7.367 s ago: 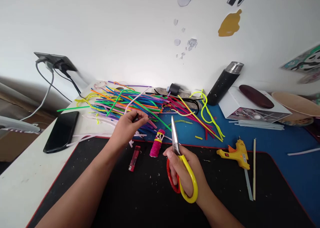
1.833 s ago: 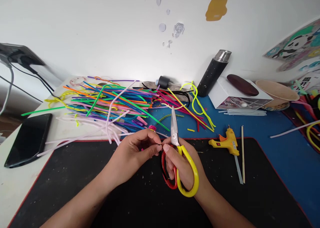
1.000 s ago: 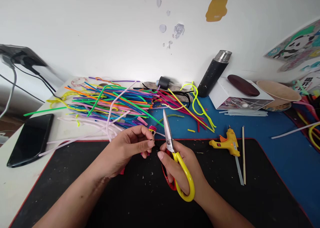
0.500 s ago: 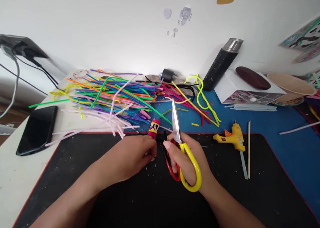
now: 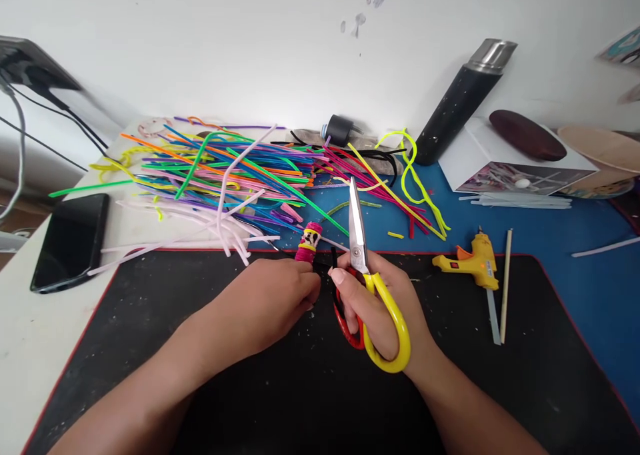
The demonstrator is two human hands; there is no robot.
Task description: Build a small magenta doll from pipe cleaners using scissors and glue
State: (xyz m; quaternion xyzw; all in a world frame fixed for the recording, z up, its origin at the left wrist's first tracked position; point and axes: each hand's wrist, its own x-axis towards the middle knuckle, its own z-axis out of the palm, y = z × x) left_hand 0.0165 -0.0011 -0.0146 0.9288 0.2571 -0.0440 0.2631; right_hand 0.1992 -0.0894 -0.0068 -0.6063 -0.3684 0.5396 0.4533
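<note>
My right hand [image 5: 383,302] grips yellow-and-red scissors [image 5: 373,288], blades closed and pointing up and away. My left hand [image 5: 273,302] rests knuckles-up on the black mat [image 5: 175,348], fingers curled and pinched together at the tips right beside my right thumb. A short black pipe-cleaner bit [image 5: 333,262] shows between the two hands; whether the left fingers hold it is hidden. A small pink wrapped figure [image 5: 308,242] lies just beyond my left fingertips.
A heap of coloured pipe cleaners [image 5: 225,175] covers the desk's back left. A black phone [image 5: 70,242] lies at the left. A yellow glue gun [image 5: 473,263], a wooden stick [image 5: 505,282], a black flask [image 5: 465,98] and a white box [image 5: 515,165] are on the right.
My left hand has come down from a raised pinch to rest on the mat near the pink figure. The view has tilted lower. The scissors stay in my right hand.
</note>
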